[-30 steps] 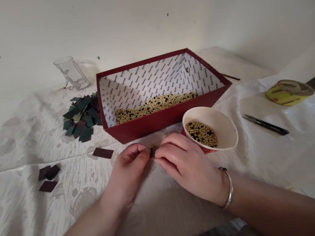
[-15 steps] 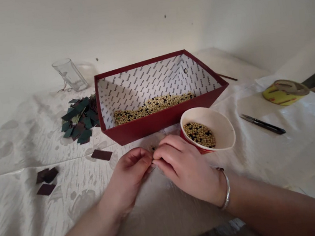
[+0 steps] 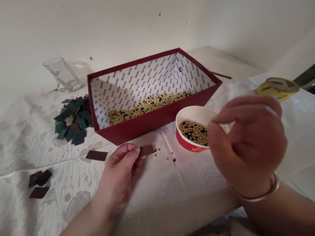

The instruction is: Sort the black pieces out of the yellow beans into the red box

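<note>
Between thumb and fingers my left hand (image 3: 120,169) pinches a dark brown strip (image 3: 146,150), paper or card by its look. Several small pale and black beads (image 3: 168,158) lie loose on the cloth just beyond the strip's end. My right hand (image 3: 249,140) is raised to the right, thumb and forefinger pressed together; what they hold, if anything, is too blurred to make out. Left of it stands a red and white paper bowl (image 3: 191,144) with pale and black beads (image 3: 194,131) inside, its right rim partly hidden by that hand.
Behind the bowl sits a red box (image 3: 135,128) containing more beads (image 3: 155,104). Dark green and brown pieces (image 3: 73,119) are heaped to its left, near a tilted glass (image 3: 63,74). Several brown pieces (image 3: 39,192) lie at left; a yellow tin (image 3: 278,88) stands at right.
My hands, together before, are now apart. The right hand has moved right and up past the bowl; the left stays near its place, and its strip now shows.
</note>
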`<state>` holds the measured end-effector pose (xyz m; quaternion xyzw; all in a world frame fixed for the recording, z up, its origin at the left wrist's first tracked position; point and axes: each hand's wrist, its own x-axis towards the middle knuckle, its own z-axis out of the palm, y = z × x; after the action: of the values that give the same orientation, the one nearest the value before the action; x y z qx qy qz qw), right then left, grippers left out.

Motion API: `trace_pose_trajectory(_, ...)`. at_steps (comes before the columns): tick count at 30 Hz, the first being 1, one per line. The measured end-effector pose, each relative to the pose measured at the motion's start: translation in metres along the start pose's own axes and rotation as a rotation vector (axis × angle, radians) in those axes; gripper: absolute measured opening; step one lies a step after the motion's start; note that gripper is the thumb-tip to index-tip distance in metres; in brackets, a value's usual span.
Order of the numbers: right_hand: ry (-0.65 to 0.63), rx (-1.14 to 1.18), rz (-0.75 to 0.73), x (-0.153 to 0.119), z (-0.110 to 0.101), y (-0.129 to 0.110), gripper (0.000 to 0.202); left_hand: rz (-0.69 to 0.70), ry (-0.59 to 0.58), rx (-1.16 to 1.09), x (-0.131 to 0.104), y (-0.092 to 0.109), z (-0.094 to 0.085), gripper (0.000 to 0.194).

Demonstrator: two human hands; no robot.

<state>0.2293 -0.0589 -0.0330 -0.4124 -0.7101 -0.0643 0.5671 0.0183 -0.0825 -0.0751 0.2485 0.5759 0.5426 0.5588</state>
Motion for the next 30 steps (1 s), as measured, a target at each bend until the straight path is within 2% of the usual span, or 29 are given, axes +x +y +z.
trace_pose_trajectory(4, -0.067, -0.138, 0.095, 0.003, 0.006, 0.011, 0.011, 0.030, -0.037, 0.000, 0.000, -0.001, -0.001, 0.019)
trace_pose_trajectory(8, -0.167, 0.030, 0.046, -0.001, 0.006, 0.003, 0.014, 0.026, 0.013, -0.035, -0.001, -0.001, 0.000, 0.017)
trace_pose_trajectory(9, -0.254, 0.114, 0.005, -0.004, 0.006, -0.001, 0.013, 0.026, 0.030, -0.043, -0.001, -0.001, 0.000, 0.017)
trace_pose_trajectory(11, -0.521, 0.241, -0.066, -0.010, 0.009, -0.009, 0.010, 0.040, 0.054, -0.044, 0.000, 0.000, 0.000, 0.016)
trace_pose_trajectory(13, -0.777, 0.241, -0.091, -0.017, 0.015, -0.016, 0.006, 0.060, 0.065, -0.032, 0.001, 0.001, -0.002, 0.016)
trace_pose_trajectory(15, -0.920, 0.151, -0.071, -0.025, 0.023, -0.020, 0.006, 0.066, 0.072, -0.023, 0.002, 0.002, -0.003, 0.015)
trace_pose_trajectory(18, -0.982, 0.032, -0.051, -0.034, 0.036, -0.020, 0.007, 0.065, 0.072, -0.011, 0.003, 0.002, -0.003, 0.015)
trace_pose_trajectory(23, -0.973, -0.130, -0.088, -0.043, 0.050, -0.016, 0.010, 0.079, 0.090, 0.007, 0.002, 0.001, 0.000, 0.015)
trace_pose_trajectory(30, -0.986, -0.140, -0.075, -0.046, 0.055, -0.013, 0.014, 0.086, 0.067, 0.004, 0.000, 0.001, 0.000, 0.013)
